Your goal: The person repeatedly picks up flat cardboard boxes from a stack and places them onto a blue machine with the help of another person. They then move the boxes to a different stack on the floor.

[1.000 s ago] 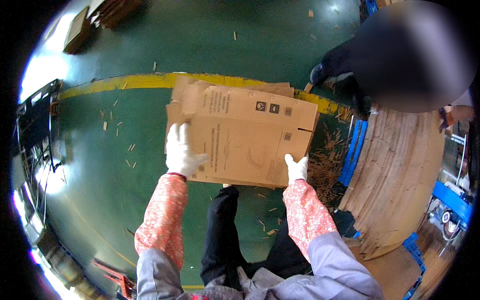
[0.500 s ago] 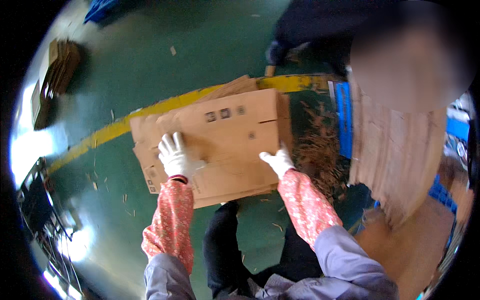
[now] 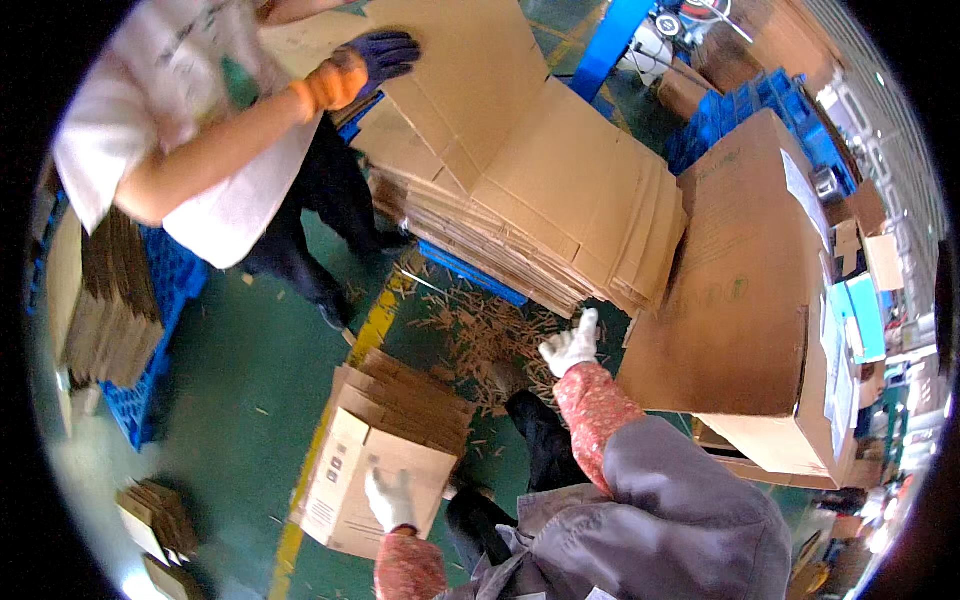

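My left hand (image 3: pixel 388 500), in a white glove, is over the top sheet of a low stack of flattened cardboard boxes (image 3: pixel 330 500) on the floor. Its fingers are spread, and whether they press on the sheet is hard to tell. My right hand (image 3: pixel 570 345), also gloved in white, is raised above brown cardboard scraps, beside the near corner of a tall stack of flat cardboard (image 3: pixel 570 180). Its fingers are apart and hold nothing. Across that stack, a co-worker's gloved hand (image 3: pixel 385 58) lies against a large cardboard sheet (image 3: pixel 460 75).
Strips of cardboard scrap (image 3: pixel 480 335) litter the green floor. A big brown carton (image 3: pixel 730 290) stands on my right. Beyond the yellow line (image 3: pixel 375 325), a blue pallet (image 3: pixel 165 300) bears more stacked cardboard. The co-worker (image 3: pixel 200 130) stands at the far left.
My view has swung to the right. My right hand has left the low stack and moved toward the tall one. My left hand is still at the low stack.
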The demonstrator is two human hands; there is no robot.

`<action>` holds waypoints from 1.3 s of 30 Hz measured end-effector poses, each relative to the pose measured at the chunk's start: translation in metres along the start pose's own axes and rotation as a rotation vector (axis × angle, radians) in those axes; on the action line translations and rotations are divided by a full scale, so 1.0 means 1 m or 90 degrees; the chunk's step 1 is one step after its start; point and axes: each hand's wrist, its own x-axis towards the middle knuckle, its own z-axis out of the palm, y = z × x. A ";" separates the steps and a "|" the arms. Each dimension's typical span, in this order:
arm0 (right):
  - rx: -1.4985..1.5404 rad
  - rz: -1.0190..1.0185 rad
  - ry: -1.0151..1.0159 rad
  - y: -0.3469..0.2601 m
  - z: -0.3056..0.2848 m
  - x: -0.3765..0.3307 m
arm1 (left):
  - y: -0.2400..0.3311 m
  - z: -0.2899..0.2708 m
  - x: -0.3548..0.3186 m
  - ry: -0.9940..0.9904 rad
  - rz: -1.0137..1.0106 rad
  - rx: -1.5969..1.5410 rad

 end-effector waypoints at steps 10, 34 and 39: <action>0.203 0.048 -0.197 -0.107 0.085 -0.002 | 0.493 -0.003 -0.017 -0.037 0.801 0.326; -0.612 -0.558 -0.626 -0.436 0.494 -0.086 | 0.605 -0.234 -0.032 -0.308 0.236 -0.908; -0.520 -0.599 -0.636 -0.494 0.508 -0.117 | 0.629 -0.257 -0.047 -0.323 0.236 -0.981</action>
